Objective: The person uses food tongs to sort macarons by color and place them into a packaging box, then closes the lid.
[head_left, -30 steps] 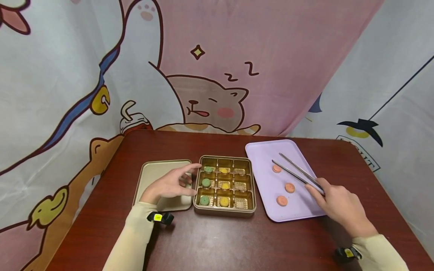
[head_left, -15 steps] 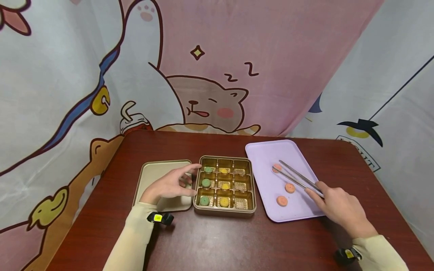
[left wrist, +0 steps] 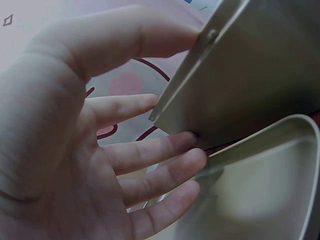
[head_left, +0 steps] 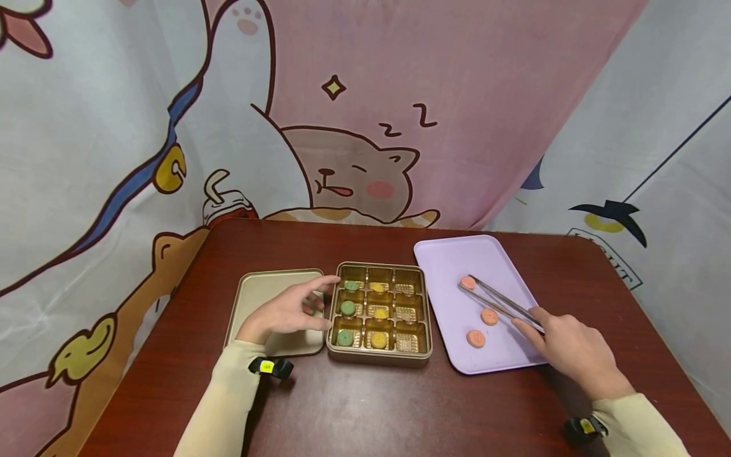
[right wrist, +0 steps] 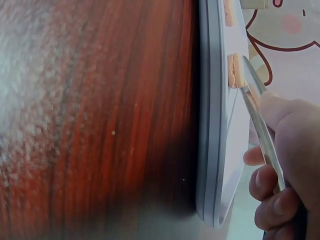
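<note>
My right hand (head_left: 582,352) grips a pair of metal tongs (head_left: 522,310) over the lilac tray (head_left: 448,254). The tongs' tips lie on either side of the farthest orange macaron (head_left: 467,283). Two more orange macarons, a middle one (head_left: 488,317) and a near one (head_left: 476,339), rest on the tray. My left hand (head_left: 291,309) is at the left side of a gold tin (head_left: 377,358), its thumb at the rim in the left wrist view and its fingers loosely spread. Green macarons (head_left: 347,308) fill the tin's left column of compartments, yellow macarons (head_left: 379,341) its middle column.
Partly under my left hand lies a flat beige lid (head_left: 254,295), just left of the tin. All of this stands on a dark red wooden table (head_left: 365,412). A printed cartoon cloth (head_left: 485,95) hangs behind the table's far edge.
The tongs' tips have come down from above the tray to either side of the farthest orange macaron. My left hand and the tin have stayed still.
</note>
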The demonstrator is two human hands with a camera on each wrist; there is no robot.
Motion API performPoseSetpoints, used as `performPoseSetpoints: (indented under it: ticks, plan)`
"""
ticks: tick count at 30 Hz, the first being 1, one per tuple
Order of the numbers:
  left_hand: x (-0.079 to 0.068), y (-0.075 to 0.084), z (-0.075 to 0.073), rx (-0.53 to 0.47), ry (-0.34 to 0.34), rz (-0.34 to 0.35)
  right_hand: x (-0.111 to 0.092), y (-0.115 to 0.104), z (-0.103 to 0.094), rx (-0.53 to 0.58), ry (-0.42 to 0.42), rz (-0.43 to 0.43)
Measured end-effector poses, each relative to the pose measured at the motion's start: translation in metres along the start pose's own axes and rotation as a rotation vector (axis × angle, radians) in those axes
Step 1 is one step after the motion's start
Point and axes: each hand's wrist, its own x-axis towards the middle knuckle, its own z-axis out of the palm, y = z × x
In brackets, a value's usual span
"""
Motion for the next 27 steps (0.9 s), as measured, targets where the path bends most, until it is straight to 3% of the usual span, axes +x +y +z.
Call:
performPoseSetpoints:
  ticks: [27]
  plan:
    - [0.0001, -0.0007, 0.0002, -0.01, -0.002, -0.002, -0.003, -0.0001, 0.0053, 0.005, 0.034, -0.012]
